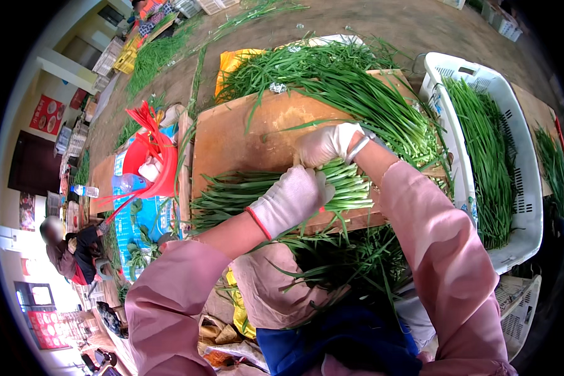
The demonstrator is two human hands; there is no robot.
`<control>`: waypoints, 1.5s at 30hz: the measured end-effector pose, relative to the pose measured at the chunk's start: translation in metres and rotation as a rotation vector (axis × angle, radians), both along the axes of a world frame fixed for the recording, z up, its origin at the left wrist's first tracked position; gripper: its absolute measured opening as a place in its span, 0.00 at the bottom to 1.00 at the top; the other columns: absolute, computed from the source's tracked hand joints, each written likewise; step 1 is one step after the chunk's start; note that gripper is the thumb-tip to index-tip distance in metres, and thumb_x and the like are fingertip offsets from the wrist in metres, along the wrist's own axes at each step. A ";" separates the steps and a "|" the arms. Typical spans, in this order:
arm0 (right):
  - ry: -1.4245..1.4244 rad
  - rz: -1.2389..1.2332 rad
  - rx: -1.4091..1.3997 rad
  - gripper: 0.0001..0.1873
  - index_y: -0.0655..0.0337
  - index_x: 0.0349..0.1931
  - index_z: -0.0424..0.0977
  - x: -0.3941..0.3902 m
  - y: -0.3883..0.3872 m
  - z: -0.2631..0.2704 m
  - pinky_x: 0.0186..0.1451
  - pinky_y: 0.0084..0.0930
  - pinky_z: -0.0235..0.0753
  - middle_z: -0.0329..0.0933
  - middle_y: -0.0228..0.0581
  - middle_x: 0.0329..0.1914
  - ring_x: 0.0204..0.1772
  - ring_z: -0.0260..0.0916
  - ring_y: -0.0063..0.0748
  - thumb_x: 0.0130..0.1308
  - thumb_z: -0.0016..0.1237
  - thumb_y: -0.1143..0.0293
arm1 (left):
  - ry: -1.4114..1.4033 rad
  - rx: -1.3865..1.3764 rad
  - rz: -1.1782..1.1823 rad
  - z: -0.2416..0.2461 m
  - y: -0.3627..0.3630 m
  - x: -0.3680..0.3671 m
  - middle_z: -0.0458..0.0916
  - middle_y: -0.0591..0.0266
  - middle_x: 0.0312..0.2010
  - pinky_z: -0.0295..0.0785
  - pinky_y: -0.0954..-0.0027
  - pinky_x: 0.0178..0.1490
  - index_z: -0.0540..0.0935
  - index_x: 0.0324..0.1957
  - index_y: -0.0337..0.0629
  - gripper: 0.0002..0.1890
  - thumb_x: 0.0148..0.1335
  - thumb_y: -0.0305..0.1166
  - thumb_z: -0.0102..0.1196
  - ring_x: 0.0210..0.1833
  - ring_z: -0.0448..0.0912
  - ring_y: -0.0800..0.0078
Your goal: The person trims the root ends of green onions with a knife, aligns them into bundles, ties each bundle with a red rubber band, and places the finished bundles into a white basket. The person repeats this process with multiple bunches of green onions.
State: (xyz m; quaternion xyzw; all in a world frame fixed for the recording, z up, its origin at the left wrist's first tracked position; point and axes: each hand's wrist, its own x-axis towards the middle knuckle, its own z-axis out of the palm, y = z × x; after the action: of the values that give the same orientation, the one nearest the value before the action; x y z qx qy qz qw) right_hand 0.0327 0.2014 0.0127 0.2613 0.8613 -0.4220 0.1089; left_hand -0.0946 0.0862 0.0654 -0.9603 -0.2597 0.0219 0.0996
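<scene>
A bundle of garlic chives (350,188) lies across the wooden board (244,131), pale cut stems to the right and green leaves to the left. My left hand (291,202), in a white glove with a red cuff edge, is curled over the middle of the bundle. Beside its thumb shows a small bit of red strip (322,209). My right hand (326,145), also gloved, is bent at the bundle's far side with its fingers curled against the left hand. What those fingers hold is hidden. A larger pile of chives (357,94) covers the board's far side.
At right stands a white plastic crate (528,188) holding chives. A red bucket (169,174) with red strips (145,117) is on the left, near a plastic bottle (84,191). Loose leaves (352,254) hang over my lap. Another person (80,254) sits far left.
</scene>
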 end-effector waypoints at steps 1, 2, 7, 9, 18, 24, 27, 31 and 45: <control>0.015 -0.018 -0.130 0.14 0.61 0.40 0.80 0.002 -0.006 0.005 0.41 0.31 0.74 0.82 0.36 0.35 0.36 0.75 0.32 0.55 0.49 0.70 | 0.031 0.018 -0.008 -0.001 -0.001 0.000 0.74 0.59 0.22 0.74 0.65 0.29 0.75 0.26 0.46 0.03 0.52 0.31 0.54 0.26 0.79 0.64; 0.087 -0.047 -0.167 0.17 0.60 0.47 0.79 0.011 -0.010 0.007 0.43 0.29 0.75 0.81 0.32 0.40 0.41 0.74 0.29 0.56 0.48 0.69 | 0.062 0.035 -0.017 -0.004 -0.001 -0.001 0.74 0.60 0.22 0.74 0.66 0.29 0.76 0.26 0.46 0.02 0.52 0.31 0.53 0.25 0.79 0.65; 0.559 -0.367 0.848 0.13 0.62 0.39 0.78 0.069 -0.060 -0.001 0.40 0.34 0.77 0.80 0.45 0.35 0.39 0.78 0.45 0.63 0.49 0.62 | -0.105 -0.072 0.057 -0.015 0.013 0.005 0.76 0.59 0.21 0.75 0.61 0.30 0.77 0.30 0.48 0.02 0.54 0.32 0.53 0.25 0.80 0.61; 0.566 -1.029 0.617 0.10 0.60 0.34 0.78 0.060 -0.106 0.014 0.39 0.37 0.76 0.79 0.45 0.35 0.37 0.76 0.49 0.62 0.51 0.63 | -0.170 -0.293 0.165 -0.010 0.020 -0.003 0.79 0.53 0.24 0.76 0.56 0.34 0.78 0.31 0.44 0.05 0.55 0.33 0.56 0.29 0.81 0.53; 0.280 -0.753 1.060 0.15 0.52 0.44 0.76 0.007 -0.179 0.008 0.33 0.35 0.75 0.75 0.35 0.31 0.32 0.73 0.39 0.54 0.54 0.72 | -0.066 -1.016 0.698 0.010 0.062 0.003 0.73 0.68 0.15 0.60 0.72 0.18 0.79 0.23 0.42 0.07 0.52 0.33 0.60 0.15 0.67 0.79; 0.175 -0.696 1.054 0.14 0.57 0.37 0.72 -0.005 -0.165 -0.002 0.35 0.32 0.74 0.72 0.36 0.31 0.33 0.73 0.38 0.48 0.55 0.68 | -0.094 -1.195 0.820 -0.003 0.069 0.003 0.67 0.72 0.13 0.53 0.73 0.16 0.78 0.21 0.46 0.06 0.54 0.30 0.54 0.13 0.61 0.81; 0.249 -0.735 0.979 0.12 0.56 0.34 0.71 -0.002 -0.169 0.001 0.37 0.33 0.74 0.72 0.37 0.31 0.34 0.73 0.39 0.48 0.55 0.67 | -0.063 -1.174 0.726 -0.006 0.070 -0.002 0.66 0.73 0.13 0.53 0.72 0.15 0.77 0.23 0.46 0.06 0.55 0.30 0.51 0.13 0.60 0.81; 0.474 -0.799 0.943 0.01 0.56 0.28 0.71 0.001 -0.168 -0.007 0.33 0.36 0.74 0.71 0.40 0.25 0.31 0.73 0.42 0.57 0.46 0.71 | -0.314 -1.295 0.871 0.006 0.050 -0.015 0.77 0.65 0.20 0.67 0.71 0.16 0.77 0.29 0.41 0.07 0.61 0.31 0.54 0.15 0.73 0.77; 0.032 -1.023 0.230 0.11 0.55 0.39 0.79 0.021 -0.109 0.011 0.47 0.40 0.76 0.80 0.46 0.35 0.42 0.78 0.49 0.61 0.45 0.64 | -0.328 0.171 0.348 -0.029 -0.032 0.008 0.72 0.57 0.22 0.70 0.58 0.29 0.72 0.26 0.44 0.07 0.54 0.34 0.56 0.25 0.76 0.55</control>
State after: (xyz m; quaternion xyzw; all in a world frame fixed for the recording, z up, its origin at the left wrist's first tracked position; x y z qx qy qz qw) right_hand 0.0540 0.0924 0.0237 0.6524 0.6657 -0.3281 -0.1535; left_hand -0.0865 0.0543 0.0362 -0.8800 -0.4345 -0.1396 0.1316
